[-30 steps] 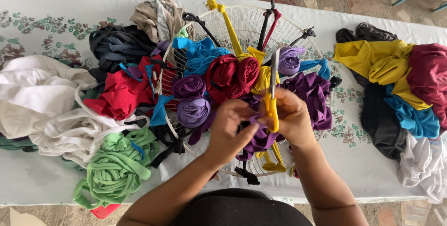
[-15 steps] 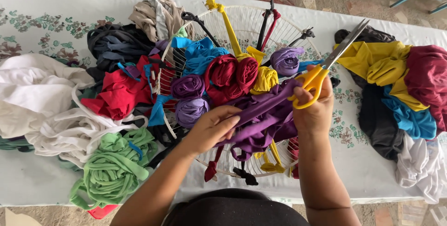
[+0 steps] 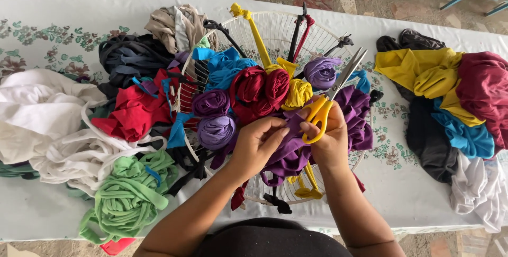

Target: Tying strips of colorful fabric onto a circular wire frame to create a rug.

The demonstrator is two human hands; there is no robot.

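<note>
Right hand: the right hand (image 3: 332, 139) is closed around the yellow handles of the scissors (image 3: 329, 102), its fingers (image 3: 310, 128) through the loops.
Left hand: the left hand (image 3: 257, 141) pinches the purple fabric strip (image 3: 292, 151) just left of the right grip, fingertips clamped on the cloth.
Step in hand: I judge this to be the moment of readying a cut, the strip held taut between the two grips, the blades raised clear of the cloth.
Next move calls for: by my reading, the blades would need to tip down to the strip between the grips while the left pinch keeps tension.
Scissors axis: the long axis runs from the handles at the right grip up and away to the right; the tips point to the far right, over the wire frame (image 3: 275, 26). Whether the blades stand apart I cannot tell.
Strip position: it lies under both grips, trailing down toward the near rim of the frame.
Beyond the grips: rolled cloth rosettes in purple, dark red (image 3: 258, 85) and yellow (image 3: 298, 93) sit on the frame.
Left of the grips: a green strip bundle (image 3: 127, 193) and white cloth (image 3: 42, 114) lie on the counter (image 3: 413, 193).
Far right: a pile of yellow, maroon and blue garments (image 3: 450, 93).
</note>
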